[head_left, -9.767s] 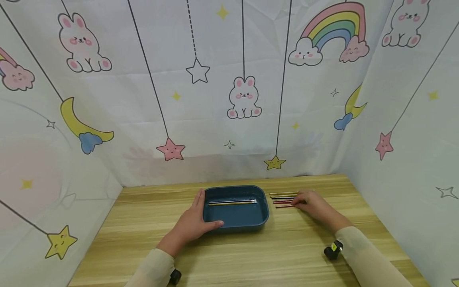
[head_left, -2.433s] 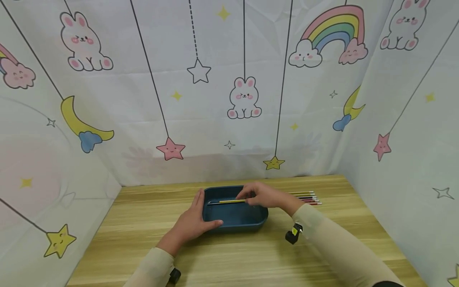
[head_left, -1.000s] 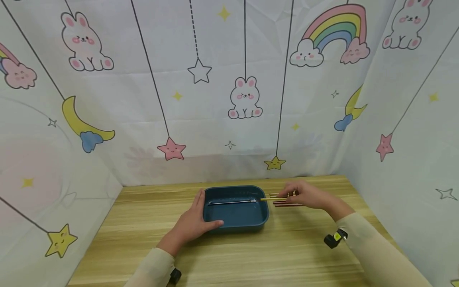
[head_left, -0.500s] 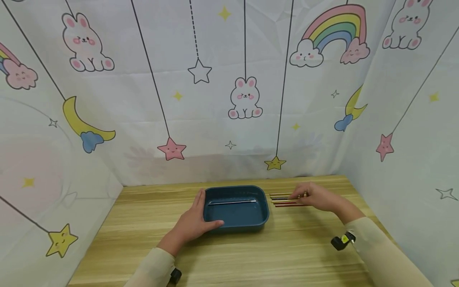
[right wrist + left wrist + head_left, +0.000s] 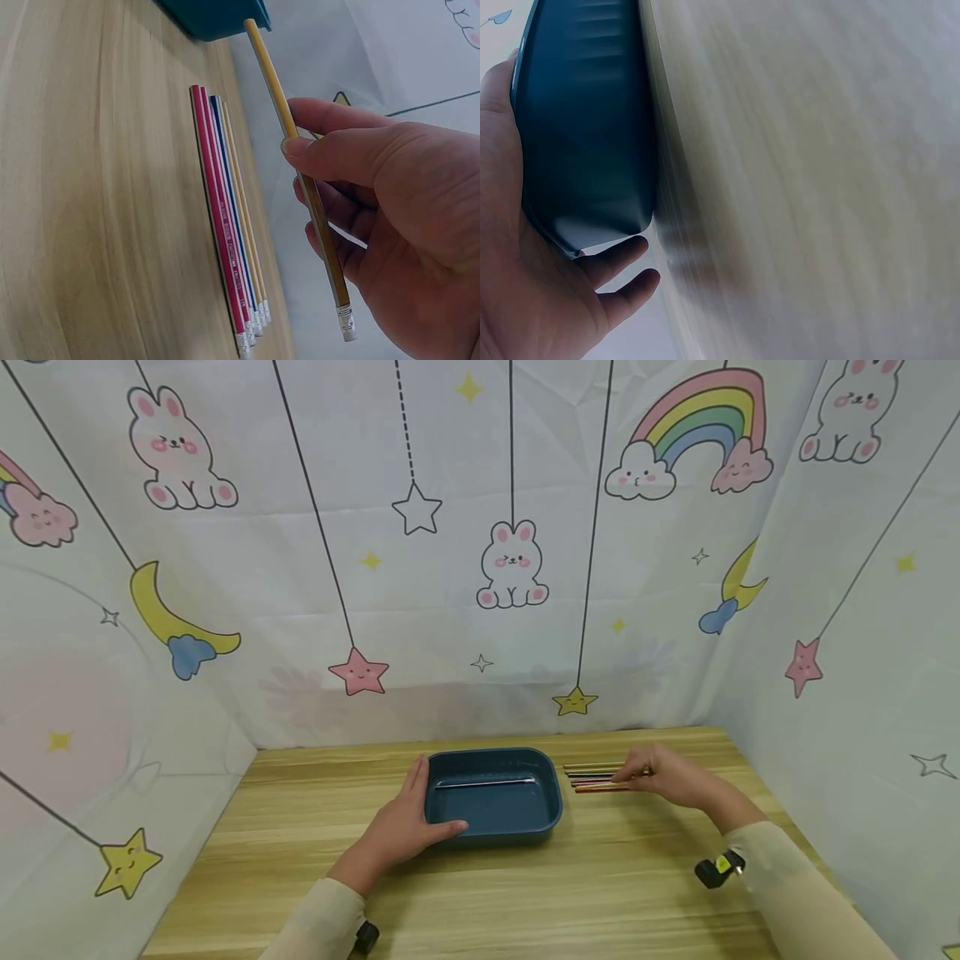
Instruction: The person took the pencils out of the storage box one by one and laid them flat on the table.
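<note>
My left hand [image 5: 401, 822] rests against the left end of a dark blue tray [image 5: 493, 837], fingers straight along its side and thumb on the front edge. In the left wrist view the tray's outer wall [image 5: 592, 142] stands beside the palm. To the right of the tray, my right hand [image 5: 663, 777] pinches a yellow pencil [image 5: 270, 71] between thumb and fingers, its white eraser end pointing down in the right wrist view. Below it, several pencils lie side by side on the table: red ones [image 5: 214, 195], a blue one [image 5: 225, 150] and yellow ones [image 5: 244, 202].
The wood-grain table [image 5: 480, 893] carries the tray and pencils. A white fabric backdrop [image 5: 420, 610] with cartoon prints encloses the back and sides. A thin pale line [image 5: 483, 783] runs across the tray's inside; I cannot tell whether it is a reflection.
My right hand has carried the yellow pencil out of the tray, rightward, to above the row of pencils. The pencils seen in the tray earlier are gone from it. My left hand stays put.
</note>
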Motion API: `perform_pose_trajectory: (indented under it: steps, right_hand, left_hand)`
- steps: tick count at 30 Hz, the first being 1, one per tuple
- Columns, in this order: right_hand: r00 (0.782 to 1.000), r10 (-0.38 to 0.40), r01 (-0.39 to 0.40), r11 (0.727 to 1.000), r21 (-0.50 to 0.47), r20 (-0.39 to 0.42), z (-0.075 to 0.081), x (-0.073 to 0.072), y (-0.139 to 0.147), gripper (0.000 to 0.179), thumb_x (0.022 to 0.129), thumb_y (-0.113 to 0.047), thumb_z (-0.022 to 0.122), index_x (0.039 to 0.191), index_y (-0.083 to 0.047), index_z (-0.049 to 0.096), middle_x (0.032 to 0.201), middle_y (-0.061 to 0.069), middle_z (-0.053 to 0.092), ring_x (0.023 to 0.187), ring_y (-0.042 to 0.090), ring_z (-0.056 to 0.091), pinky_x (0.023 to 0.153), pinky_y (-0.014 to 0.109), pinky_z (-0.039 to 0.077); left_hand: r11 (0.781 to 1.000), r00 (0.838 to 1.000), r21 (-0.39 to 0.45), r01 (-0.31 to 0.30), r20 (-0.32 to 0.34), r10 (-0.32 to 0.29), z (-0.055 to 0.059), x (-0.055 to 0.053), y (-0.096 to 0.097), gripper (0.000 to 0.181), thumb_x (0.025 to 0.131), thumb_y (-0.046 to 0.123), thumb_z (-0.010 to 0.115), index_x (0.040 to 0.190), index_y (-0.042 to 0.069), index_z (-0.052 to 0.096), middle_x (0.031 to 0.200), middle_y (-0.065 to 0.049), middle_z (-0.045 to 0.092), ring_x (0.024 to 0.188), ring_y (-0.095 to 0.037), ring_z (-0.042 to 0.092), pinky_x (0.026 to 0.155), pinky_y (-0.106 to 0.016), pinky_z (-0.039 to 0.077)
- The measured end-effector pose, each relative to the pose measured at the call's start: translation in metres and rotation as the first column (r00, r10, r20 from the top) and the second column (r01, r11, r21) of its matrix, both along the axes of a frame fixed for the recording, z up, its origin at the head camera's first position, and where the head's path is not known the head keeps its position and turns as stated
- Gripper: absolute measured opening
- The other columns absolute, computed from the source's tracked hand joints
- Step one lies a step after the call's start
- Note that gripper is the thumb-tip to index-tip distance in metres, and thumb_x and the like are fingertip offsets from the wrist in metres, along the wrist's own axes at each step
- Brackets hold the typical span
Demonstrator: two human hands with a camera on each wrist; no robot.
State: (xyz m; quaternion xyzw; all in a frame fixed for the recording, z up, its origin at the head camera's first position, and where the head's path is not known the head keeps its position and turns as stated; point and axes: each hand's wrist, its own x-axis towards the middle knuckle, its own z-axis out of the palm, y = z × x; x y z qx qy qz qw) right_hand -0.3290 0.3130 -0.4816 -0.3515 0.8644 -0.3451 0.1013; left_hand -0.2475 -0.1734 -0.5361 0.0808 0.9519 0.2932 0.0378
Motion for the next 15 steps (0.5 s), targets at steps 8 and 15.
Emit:
perform_pose_trajectory:
  steps: [8, 15]
  right_hand:
    - [0.999, -0.018, 0.019, 1.000, 0.008, -0.042, -0.015, -0.002, 0.006, 0.026, 0.103, 0.005, 0.074, 0.117, -0.011, 0.088, 0.106, 0.001, 0.077, 0.098, 0.018, 0.071, 0.080, 0.032, 0.059]
    - [0.995, -0.021, 0.021, 1.000, -0.001, -0.097, -0.031, -0.004, 0.009, 0.027, 0.099, 0.010, 0.074, 0.115, -0.009, 0.087, 0.106, 0.003, 0.078, 0.100, 0.020, 0.073, 0.083, 0.032, 0.059]
  left_hand:
    - [1.000, 1.000, -0.008, -0.003, 0.004, 0.003, -0.001, -0.001, 0.000, 0.141, 0.086, 0.081, 0.079, 0.179, 0.012, 0.000, 0.186, -0.010, 0.001, 0.127, -0.041, 0.071, 0.102, -0.060, 0.058]
    - [1.000, 1.000, -0.003, -0.002, 0.002, 0.002, -0.001, -0.001, 0.000, 0.140, 0.086, 0.080, 0.079, 0.179, 0.011, 0.001, 0.187, -0.010, 0.001, 0.124, -0.040, 0.072, 0.101, -0.060, 0.058]
